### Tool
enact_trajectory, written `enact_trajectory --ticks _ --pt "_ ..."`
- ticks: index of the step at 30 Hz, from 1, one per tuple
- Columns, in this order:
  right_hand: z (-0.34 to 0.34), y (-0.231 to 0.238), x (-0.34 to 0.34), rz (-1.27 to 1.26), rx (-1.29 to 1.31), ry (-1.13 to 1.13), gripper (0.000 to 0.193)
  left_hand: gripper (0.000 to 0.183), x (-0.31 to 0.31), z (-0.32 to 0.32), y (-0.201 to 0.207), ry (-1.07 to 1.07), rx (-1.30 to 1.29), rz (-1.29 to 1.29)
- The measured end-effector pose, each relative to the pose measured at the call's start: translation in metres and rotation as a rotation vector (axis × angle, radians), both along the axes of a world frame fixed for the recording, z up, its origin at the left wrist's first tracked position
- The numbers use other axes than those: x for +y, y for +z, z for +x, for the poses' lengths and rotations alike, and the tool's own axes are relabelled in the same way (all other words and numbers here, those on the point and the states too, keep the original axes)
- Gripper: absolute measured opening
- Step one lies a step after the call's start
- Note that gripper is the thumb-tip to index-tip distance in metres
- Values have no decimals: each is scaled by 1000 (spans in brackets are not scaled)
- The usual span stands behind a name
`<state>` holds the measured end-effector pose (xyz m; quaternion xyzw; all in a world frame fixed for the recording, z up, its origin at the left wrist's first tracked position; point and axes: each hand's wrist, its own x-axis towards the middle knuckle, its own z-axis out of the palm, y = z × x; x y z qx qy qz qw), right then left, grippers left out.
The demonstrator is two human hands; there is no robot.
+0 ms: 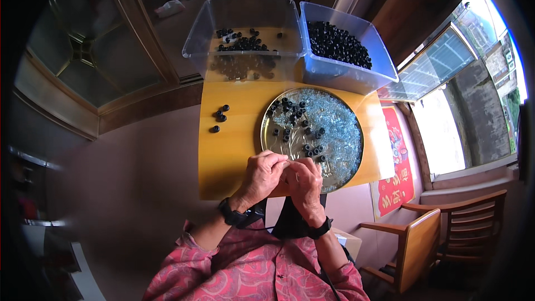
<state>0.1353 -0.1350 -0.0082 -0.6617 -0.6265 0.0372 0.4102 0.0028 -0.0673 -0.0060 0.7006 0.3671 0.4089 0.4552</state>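
Over the near rim of a round gold-coloured metal tray (278,144), my left hand (259,174) and my right hand (304,185) meet. Their fingertips are pinched together at one spot, and whatever they hold is hidden or too small to make out. Small black ring-like parts (310,149) lie scattered over the tray's left and middle. A spread of tiny clear bluish pieces (343,128) covers its right side. Several more black parts (221,117) rest on the yellow table (234,150), left of the tray.
At the table's far side stand two clear plastic boxes: the left box (195,54) has a thin layer of black parts, the right box (340,77) many more. A wooden chair (421,245) stands at the right, below an open window (440,61). Glazed door panels (95,50) are at left.
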Motion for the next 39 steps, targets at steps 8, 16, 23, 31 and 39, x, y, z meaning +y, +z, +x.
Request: enact_trajectory --ticks 8,16,23,31,39 --pt "3 -21 20 -16 34 -112 9 14 10 6 1 -49 320 245" --pt "2 -14 21 -57 42 -101 9 13 12 6 -5 -29 278 242" --pt "5 -20 18 12 27 -72 13 13 10 11 -14 8 212 190" --pt "-2 -11 8 66 40 21 17 18 11 0 -2 -120 -211 -517" --pt "-5 18 -2 38 340 -21 21 20 6 -8 6 -169 -447 -789"
